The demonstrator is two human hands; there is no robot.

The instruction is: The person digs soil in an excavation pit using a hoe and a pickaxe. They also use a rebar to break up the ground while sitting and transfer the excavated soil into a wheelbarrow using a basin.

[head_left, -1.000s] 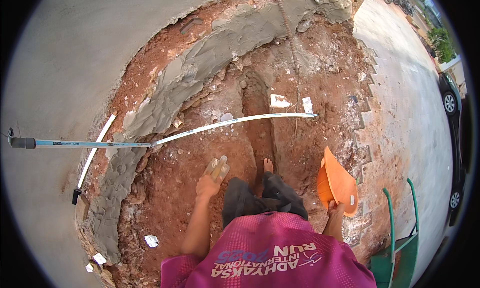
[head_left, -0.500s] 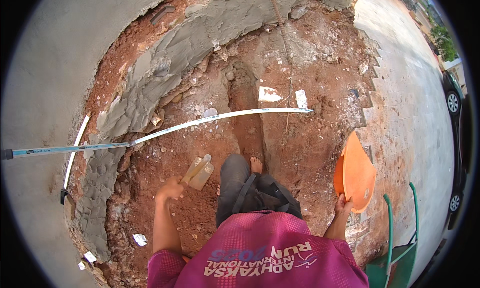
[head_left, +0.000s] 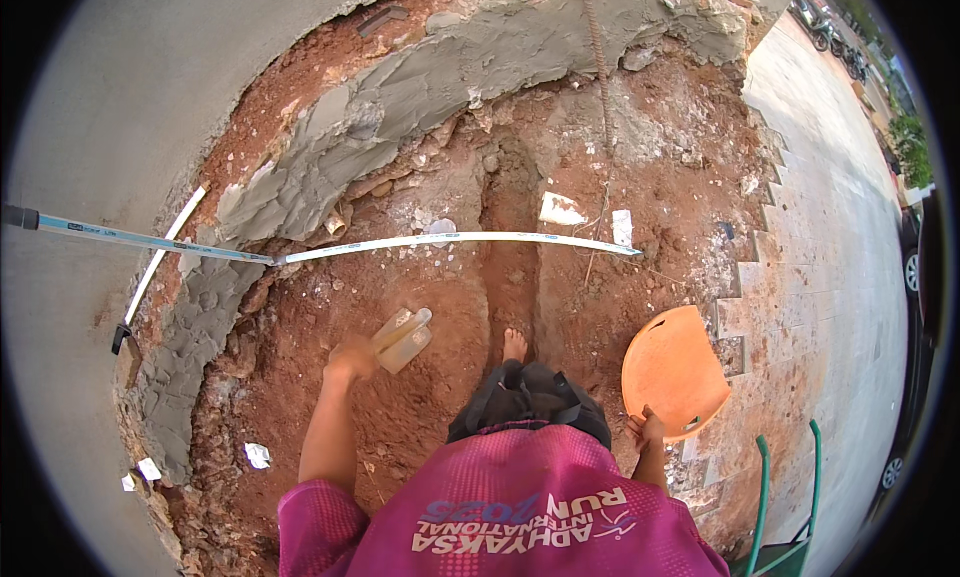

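My left hand (head_left: 352, 359), slightly blurred, is closed round the handle of a trowel (head_left: 400, 345). Its flat blade, smeared with mortar, is held above the red soil to the left of my legs. On the other side, my right hand (head_left: 648, 427) grips the near edge of an orange plastic panel (head_left: 676, 372). Handle slots show near that panel's edges, and its broad face looks up at me with smudges on it. My bare foot (head_left: 514, 345) stands in a narrow trench (head_left: 510, 267).
A white and blue pipe (head_left: 450, 239) crosses the trench. Wet mortar covers a curved stone wall (head_left: 380, 117) at the far left. A steel bar (head_left: 595, 37) rises beyond. Stepped paving (head_left: 800, 257) lies right, near a green wheelbarrow (head_left: 765, 497).
The orange panel has swung inward to the left and turned its face upward. My left hand and the trowel have shifted slightly. The view has moved.
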